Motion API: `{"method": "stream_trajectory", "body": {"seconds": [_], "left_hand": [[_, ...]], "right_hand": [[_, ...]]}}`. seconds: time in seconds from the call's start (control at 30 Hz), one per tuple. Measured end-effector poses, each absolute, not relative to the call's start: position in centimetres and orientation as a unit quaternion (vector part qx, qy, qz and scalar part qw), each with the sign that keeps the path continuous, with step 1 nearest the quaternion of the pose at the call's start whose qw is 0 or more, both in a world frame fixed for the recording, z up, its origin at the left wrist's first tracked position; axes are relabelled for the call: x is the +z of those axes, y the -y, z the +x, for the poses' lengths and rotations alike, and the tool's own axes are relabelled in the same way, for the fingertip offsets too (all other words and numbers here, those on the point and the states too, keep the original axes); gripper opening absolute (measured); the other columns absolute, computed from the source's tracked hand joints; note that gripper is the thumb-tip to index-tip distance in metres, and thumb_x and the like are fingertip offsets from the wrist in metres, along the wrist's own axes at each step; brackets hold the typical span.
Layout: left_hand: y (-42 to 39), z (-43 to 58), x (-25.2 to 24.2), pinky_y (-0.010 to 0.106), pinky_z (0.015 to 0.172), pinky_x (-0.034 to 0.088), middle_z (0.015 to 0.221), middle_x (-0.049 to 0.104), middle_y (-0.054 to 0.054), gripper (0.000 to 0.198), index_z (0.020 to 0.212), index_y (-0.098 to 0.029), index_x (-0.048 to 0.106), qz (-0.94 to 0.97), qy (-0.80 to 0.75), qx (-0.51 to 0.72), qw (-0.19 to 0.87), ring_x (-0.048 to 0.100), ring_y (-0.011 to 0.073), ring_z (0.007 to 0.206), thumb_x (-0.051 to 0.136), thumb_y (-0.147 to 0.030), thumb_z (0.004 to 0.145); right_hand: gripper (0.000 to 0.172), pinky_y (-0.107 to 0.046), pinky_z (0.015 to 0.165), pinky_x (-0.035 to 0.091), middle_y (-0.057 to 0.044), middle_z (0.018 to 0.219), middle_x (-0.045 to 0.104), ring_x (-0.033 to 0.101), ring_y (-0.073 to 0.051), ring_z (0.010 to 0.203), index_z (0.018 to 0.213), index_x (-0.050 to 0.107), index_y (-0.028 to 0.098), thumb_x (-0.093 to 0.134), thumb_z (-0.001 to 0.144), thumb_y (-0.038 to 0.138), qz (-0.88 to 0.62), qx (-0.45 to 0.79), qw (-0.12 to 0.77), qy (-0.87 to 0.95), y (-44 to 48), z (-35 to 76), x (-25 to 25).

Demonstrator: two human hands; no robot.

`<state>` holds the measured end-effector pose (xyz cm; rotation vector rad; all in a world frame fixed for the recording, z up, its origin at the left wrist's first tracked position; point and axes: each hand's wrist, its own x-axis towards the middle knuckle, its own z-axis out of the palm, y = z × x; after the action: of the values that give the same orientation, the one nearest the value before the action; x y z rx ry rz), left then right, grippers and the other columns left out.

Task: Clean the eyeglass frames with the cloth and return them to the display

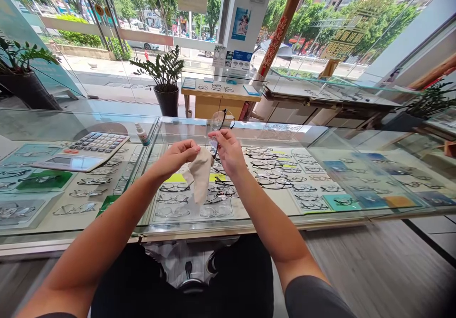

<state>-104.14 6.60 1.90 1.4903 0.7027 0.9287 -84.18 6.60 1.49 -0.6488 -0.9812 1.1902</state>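
Note:
My right hand (230, 152) pinches a pair of eyeglasses (224, 115) with dark rims and clear lenses, raised above the glass counter. One dark temple hangs down beside my fingers. Just to the left, my left hand (181, 154) is closed on a beige cleaning cloth (201, 175), which droops below the fingertips. The cloth's upper edge is close to the eyeglasses; whether they touch I cannot tell. Under both hands, rows of eyeglass frames (272, 178) lie inside the display case.
A large calculator (94, 149) and a small spray bottle (142, 134) stand on the glass display counter (249, 220) to the left. Beyond it are a potted plant (166, 85) and a wooden display cabinet (217, 102). My knees are close under the counter's front edge.

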Motion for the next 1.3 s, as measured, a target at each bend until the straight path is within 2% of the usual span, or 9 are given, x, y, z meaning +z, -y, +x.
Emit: {"method": "stream_trajectory", "body": {"seconds": [0.17, 0.33, 0.43, 0.57, 0.67, 0.77, 0.93, 1.1, 1.3], "left_hand": [[-6.7, -104.0, 1.7, 0.029, 0.064, 0.031, 0.071, 0.047, -0.004, 0.050, 0.081, -0.021, 0.056, 0.629, -0.288, 0.408, 0.595, 0.039, 0.0114, 0.066, 0.084, -0.061, 0.090], [-7.2, -104.3, 1.9, 0.027, 0.059, 0.027, 0.067, 0.036, -0.006, 0.053, 0.080, -0.021, 0.053, 0.571, -0.295, 0.464, 0.610, 0.030, 0.0104, 0.061, 0.090, -0.060, 0.084], [-7.4, -104.6, 2.1, 0.027, 0.059, 0.030, 0.067, 0.035, -0.006, 0.052, 0.080, -0.022, 0.053, 0.542, -0.296, 0.480, 0.623, 0.031, 0.0108, 0.061, 0.090, -0.058, 0.084], [-7.3, -104.8, 2.1, 0.026, 0.064, 0.037, 0.068, 0.041, -0.005, 0.054, 0.077, -0.021, 0.053, 0.532, -0.277, 0.480, 0.640, 0.038, 0.0112, 0.064, 0.091, -0.059, 0.084], [-6.9, -104.8, 2.3, 0.028, 0.072, 0.044, 0.076, 0.054, -0.001, 0.049, 0.087, -0.021, 0.063, 0.547, -0.262, 0.458, 0.650, 0.049, 0.0137, 0.073, 0.092, -0.060, 0.084], [-6.5, -104.5, 2.5, 0.028, 0.074, 0.045, 0.087, 0.062, 0.002, 0.047, 0.091, -0.020, 0.066, 0.568, -0.259, 0.441, 0.645, 0.054, 0.0146, 0.078, 0.090, -0.060, 0.085], [-6.2, -104.0, 2.1, 0.026, 0.071, 0.041, 0.086, 0.060, 0.000, 0.051, 0.087, -0.019, 0.061, 0.602, -0.244, 0.420, 0.634, 0.051, 0.0127, 0.076, 0.089, -0.062, 0.088], [-6.3, -103.9, 1.7, 0.027, 0.071, 0.041, 0.084, 0.059, -0.001, 0.048, 0.090, -0.019, 0.062, 0.648, -0.235, 0.403, 0.602, 0.050, 0.0128, 0.075, 0.087, -0.059, 0.092], [-6.1, -103.5, 1.4, 0.028, 0.076, 0.046, 0.090, 0.066, 0.002, 0.049, 0.094, -0.016, 0.072, 0.661, -0.266, 0.426, 0.558, 0.057, 0.0153, 0.082, 0.075, -0.066, 0.098]], "right_hand": [[0.036, -0.031, 0.092, 0.055, 0.000, 0.099, 0.082, 0.070, -0.018, 0.098, 0.089, 0.069, 0.027, 0.096, 0.078, 0.049, -0.304, 0.522, 0.671, 0.430, -6.6, -84.1, 1.4], [0.035, -0.032, 0.092, 0.057, -0.001, 0.101, 0.083, 0.071, -0.018, 0.099, 0.089, 0.071, 0.027, 0.096, 0.078, 0.049, -0.294, 0.537, 0.663, 0.432, -6.5, -83.7, 1.6], [0.034, -0.032, 0.092, 0.057, -0.002, 0.105, 0.084, 0.071, -0.018, 0.099, 0.087, 0.073, 0.027, 0.097, 0.077, 0.049, -0.293, 0.551, 0.647, 0.438, -6.5, -83.8, 1.5], [0.036, -0.031, 0.094, 0.058, -0.001, 0.109, 0.084, 0.071, -0.018, 0.102, 0.086, 0.074, 0.027, 0.100, 0.074, 0.049, -0.281, 0.562, 0.645, 0.435, -6.4, -84.1, 1.3], [0.038, -0.031, 0.097, 0.059, -0.001, 0.110, 0.084, 0.071, -0.018, 0.104, 0.085, 0.074, 0.027, 0.101, 0.072, 0.050, -0.275, 0.563, 0.647, 0.435, -6.4, -84.4, 1.2], [0.040, -0.032, 0.097, 0.059, -0.001, 0.111, 0.084, 0.072, -0.018, 0.102, 0.084, 0.073, 0.027, 0.101, 0.071, 0.052, -0.279, 0.567, 0.642, 0.434, -6.3, -84.6, 1.1], [0.045, -0.032, 0.093, 0.060, -0.001, 0.105, 0.085, 0.071, -0.018, 0.094, 0.084, 0.071, 0.027, 0.101, 0.069, 0.056, -0.278, 0.582, 0.621, 0.445, -6.0, -84.9, 1.1], [0.049, -0.026, 0.081, 0.058, 0.002, 0.092, 0.082, 0.068, -0.014, 0.084, 0.082, 0.070, 0.025, 0.103, 0.067, 0.059, -0.273, 0.590, 0.617, 0.445, -5.9, -85.2, 0.9], [0.051, -0.024, 0.074, 0.058, 0.002, 0.092, 0.081, 0.070, -0.013, 0.081, 0.085, 0.070, 0.024, 0.105, 0.065, 0.055, -0.266, 0.615, 0.611, 0.423, -5.8, -85.5, 0.6]]}}
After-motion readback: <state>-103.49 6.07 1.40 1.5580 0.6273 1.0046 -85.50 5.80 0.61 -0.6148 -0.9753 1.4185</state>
